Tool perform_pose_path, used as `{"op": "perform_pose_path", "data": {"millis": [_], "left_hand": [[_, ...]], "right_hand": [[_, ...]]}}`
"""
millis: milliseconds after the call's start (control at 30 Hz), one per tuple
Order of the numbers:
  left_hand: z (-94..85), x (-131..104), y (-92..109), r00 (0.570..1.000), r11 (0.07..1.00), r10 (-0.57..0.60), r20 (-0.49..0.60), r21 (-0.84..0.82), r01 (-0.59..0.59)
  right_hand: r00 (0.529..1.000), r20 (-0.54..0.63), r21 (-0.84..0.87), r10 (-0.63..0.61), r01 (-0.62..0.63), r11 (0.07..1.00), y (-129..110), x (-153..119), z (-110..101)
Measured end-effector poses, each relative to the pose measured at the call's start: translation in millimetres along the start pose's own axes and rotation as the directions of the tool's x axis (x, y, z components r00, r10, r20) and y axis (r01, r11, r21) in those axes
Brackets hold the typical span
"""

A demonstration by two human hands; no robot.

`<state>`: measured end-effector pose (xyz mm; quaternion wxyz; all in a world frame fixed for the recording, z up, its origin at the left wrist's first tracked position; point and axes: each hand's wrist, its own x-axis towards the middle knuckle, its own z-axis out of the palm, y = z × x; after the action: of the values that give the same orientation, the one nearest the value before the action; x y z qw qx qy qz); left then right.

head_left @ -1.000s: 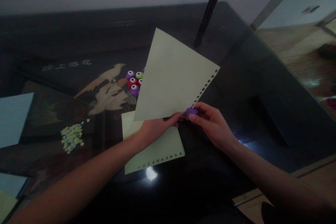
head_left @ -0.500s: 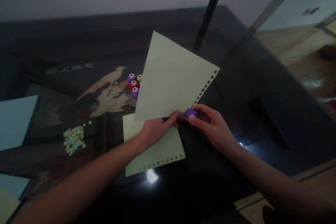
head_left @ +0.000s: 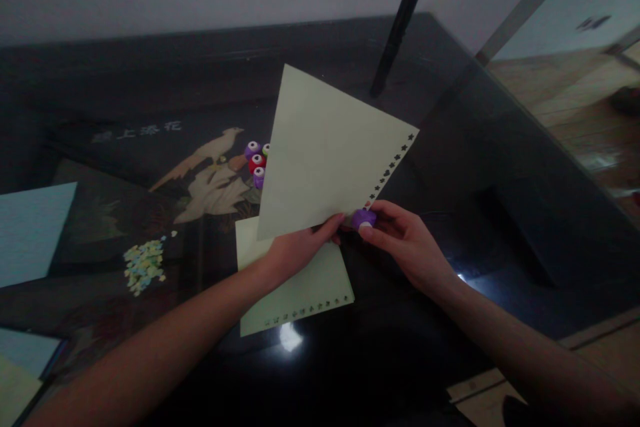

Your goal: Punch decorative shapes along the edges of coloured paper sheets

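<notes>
A sheet of pale yellow-green paper (head_left: 330,153) is raised above the table, tilted, with a row of star and heart-like holes along its right edge. Pinching its lower edge is my left hand (head_left: 300,247), closed. My right hand (head_left: 407,237) grips a purple craft punch (head_left: 364,219) between thumb and fingers, placed at the sheet's lower right corner where the row of holes ends. Beneath my left hand lies more pale green paper (head_left: 300,300), also punched along its near edge. Several purple, red and green punches (head_left: 257,161) stand behind the raised sheet, which partly hides them.
A heap of small punched paper shapes (head_left: 145,265) lies on the dark glossy table (head_left: 450,167) to the left. Light blue sheets (head_left: 35,233) rest at the left edge. A black post (head_left: 404,20) rises at the back. A dark flat object (head_left: 515,233) lies right.
The raised sheet has tilted slightly, its top corner and lower left corner a little lower. My hands and the purple punch stay nearly in place; the view has shifted slightly.
</notes>
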<state>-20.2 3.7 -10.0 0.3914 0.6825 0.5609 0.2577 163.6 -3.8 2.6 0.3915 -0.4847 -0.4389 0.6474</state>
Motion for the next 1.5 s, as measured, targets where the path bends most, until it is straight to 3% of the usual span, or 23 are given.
{"op": "perform_pose_path", "data": {"millis": [233,767,1033,1500], "left_hand": [[-2.0,0,0,0.999,0.999,-0.030,-0.011,0.035,0.031],[-6.7,1,4,0.994,0.977,-0.102,0.024,-0.186,0.105],[-6.4,2,6,0.990,0.935,-0.136,0.031,-0.328,0.139],[-5.2,2,9,0.995,0.932,-0.071,0.064,-0.351,0.089]], "right_hand": [[1.000,-0.010,-0.037,0.006,-0.007,0.999,-1,0,-1],[0.998,0.061,-0.106,0.018,-0.011,0.994,-9,-1,-10],[0.993,0.106,0.027,0.061,-0.064,0.998,-12,-2,-14],[0.966,0.154,0.197,0.209,-0.237,0.951,-12,-1,-13]]}}
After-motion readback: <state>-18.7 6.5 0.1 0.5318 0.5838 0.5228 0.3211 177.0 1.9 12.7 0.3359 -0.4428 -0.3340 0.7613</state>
